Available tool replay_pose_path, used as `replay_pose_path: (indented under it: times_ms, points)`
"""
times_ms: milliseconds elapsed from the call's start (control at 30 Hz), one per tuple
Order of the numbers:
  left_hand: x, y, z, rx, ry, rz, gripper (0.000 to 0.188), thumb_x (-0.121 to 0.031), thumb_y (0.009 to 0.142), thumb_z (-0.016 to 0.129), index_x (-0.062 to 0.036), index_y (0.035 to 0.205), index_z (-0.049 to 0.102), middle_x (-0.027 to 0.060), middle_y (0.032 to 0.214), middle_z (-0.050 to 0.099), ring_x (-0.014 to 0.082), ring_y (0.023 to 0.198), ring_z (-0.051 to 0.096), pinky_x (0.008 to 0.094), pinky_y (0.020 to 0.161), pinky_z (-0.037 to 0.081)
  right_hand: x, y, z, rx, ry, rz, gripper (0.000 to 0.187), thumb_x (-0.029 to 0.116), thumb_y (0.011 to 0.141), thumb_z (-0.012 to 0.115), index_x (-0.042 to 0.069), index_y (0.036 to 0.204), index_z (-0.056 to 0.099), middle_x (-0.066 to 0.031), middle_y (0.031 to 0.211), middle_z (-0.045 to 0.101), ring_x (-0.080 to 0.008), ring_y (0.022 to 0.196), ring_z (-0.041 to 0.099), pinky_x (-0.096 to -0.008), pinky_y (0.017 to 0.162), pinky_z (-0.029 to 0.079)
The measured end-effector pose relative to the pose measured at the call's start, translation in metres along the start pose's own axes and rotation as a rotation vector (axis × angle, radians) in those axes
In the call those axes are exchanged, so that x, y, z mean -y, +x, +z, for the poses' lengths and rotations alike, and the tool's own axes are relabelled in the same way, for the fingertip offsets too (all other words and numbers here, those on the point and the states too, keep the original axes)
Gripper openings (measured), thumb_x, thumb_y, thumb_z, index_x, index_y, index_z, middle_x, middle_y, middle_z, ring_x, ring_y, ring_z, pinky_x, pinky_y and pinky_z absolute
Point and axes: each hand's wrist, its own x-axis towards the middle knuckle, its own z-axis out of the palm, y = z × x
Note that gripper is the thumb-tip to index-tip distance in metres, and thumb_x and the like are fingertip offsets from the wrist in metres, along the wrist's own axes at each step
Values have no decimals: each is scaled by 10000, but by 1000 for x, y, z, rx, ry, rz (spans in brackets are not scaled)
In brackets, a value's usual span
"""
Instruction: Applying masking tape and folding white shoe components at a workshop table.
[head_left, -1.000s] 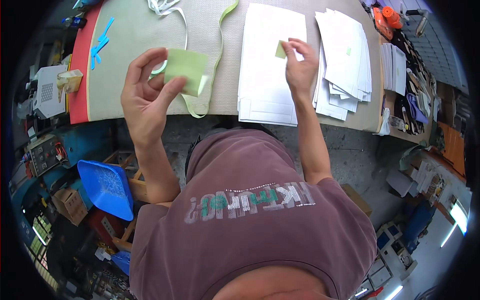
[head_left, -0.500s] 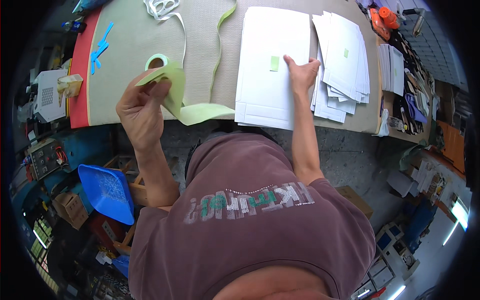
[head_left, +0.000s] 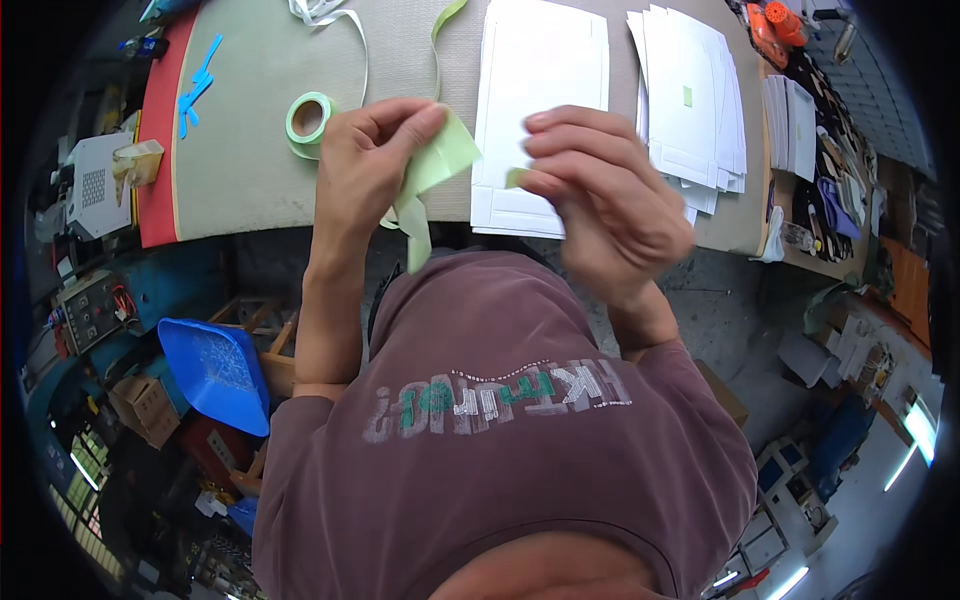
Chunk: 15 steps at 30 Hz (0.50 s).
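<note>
My left hand [head_left: 375, 155] pinches a strip of light green tape [head_left: 445, 155], whose loose tail curls down past the table edge. My right hand [head_left: 615, 195], somewhat blurred, is raised over the near part of a stack of white cardboard sheets [head_left: 545, 60]. Between its thumb and fingers is a small piece of green tape [head_left: 517, 178], apart from the strip. A roll of green tape [head_left: 308, 118] lies on the table just left of my left hand.
A second, fanned stack of white sheets [head_left: 690, 60] with a green patch lies at the right. Blue plastic pieces [head_left: 198, 90] are at the left, white and green straps [head_left: 437, 60] at the back. A blue plastic seat [head_left: 212, 375] stands below the table's left side.
My right hand has left the white stack and come up with a small tape piece in its fingers. My left hand has moved right with the strip, uncovering the roll.
</note>
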Motion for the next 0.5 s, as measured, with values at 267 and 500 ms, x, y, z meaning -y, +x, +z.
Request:
replay_pose_path:
  times_ms: [267, 500]
  points:
    - [25, 1, -52, 28, -343, 424, 432, -10, 891, 682, 9, 1309, 578, 161, 1164, 660, 146, 819, 686, 210, 688, 542, -196, -89, 0, -269, -891, 748, 543, 295, 758, 853, -52, 1084, 592, -179, 1130, 579, -293, 1026, 553, -382, 904, 491]
    - [57, 11, -65, 171, -657, 514, 380, 16, 878, 690, -18, 1253, 638, 149, 1125, 691, 143, 794, 684, 204, 692, 548, -220, -95, -4, -180, -1128, 1191, 890, 495, 608, 925, -12, 1173, 459, -216, 1200, 451, -300, 1055, 459, -411, 979, 429]
